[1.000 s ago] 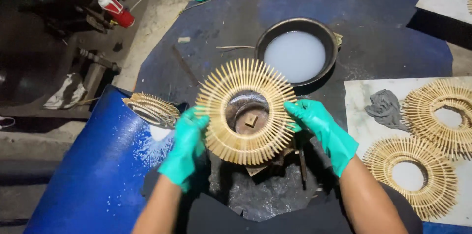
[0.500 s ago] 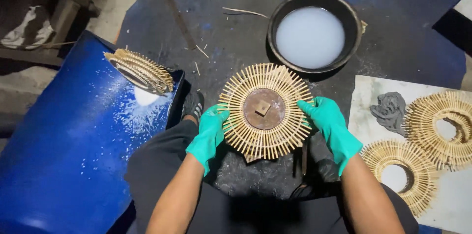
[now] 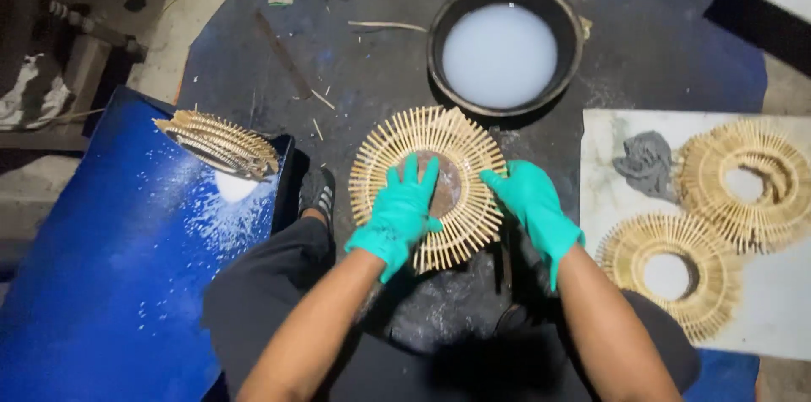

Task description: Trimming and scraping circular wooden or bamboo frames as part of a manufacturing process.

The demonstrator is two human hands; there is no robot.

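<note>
Pressing flat on the stick ring (image 3: 431, 182): open left hand (image 3: 403, 208), right hand (image 3: 532, 203) gripping its edge.

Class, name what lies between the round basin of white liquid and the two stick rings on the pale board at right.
In the head view, a crumpled grey rag lies between the basin and the rings, on the board.

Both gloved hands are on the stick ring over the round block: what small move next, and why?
Probably press the stick ring down evenly. The left hand lies flat across its centre, over the brownish round block, while the right hand grips the right edge. Steadying that edge while pushing flat would likely keep the radial sticks level.
</note>
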